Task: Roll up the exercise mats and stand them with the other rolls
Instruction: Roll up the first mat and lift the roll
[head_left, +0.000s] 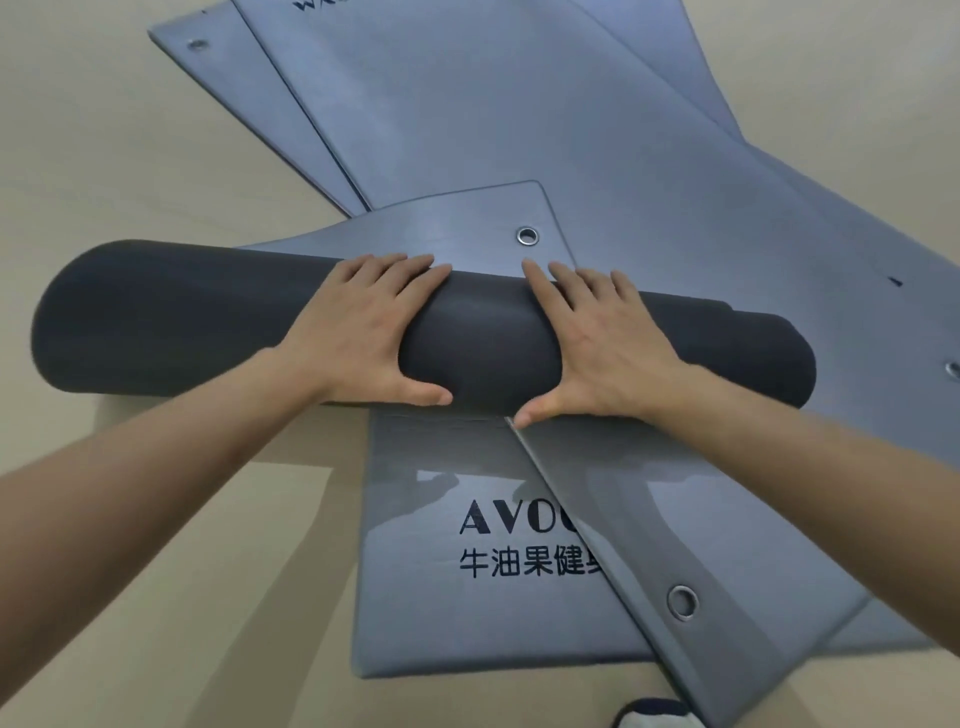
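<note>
Item 1: left hand (363, 332), bare, nothing worn on it; thumbnail cut short.
Item 2: right hand (597, 343), bare likewise; thumbnail short.
Item 3: left forearm (156, 467), uncovered from my wrist to the frame edge at 8 o'clock.
Item 4: right forearm (805, 457), uncovered to the edge at 4 o'clock.
Item 5: white cloth (649, 716) with a dark rim, at 6 o'clock; whether shoe, sock or garment I cannot tell.

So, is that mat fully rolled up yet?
Partly rolled. The dark roll lies under the left hand and right hand, with a flat end and grommet unrolled beyond it.
</note>
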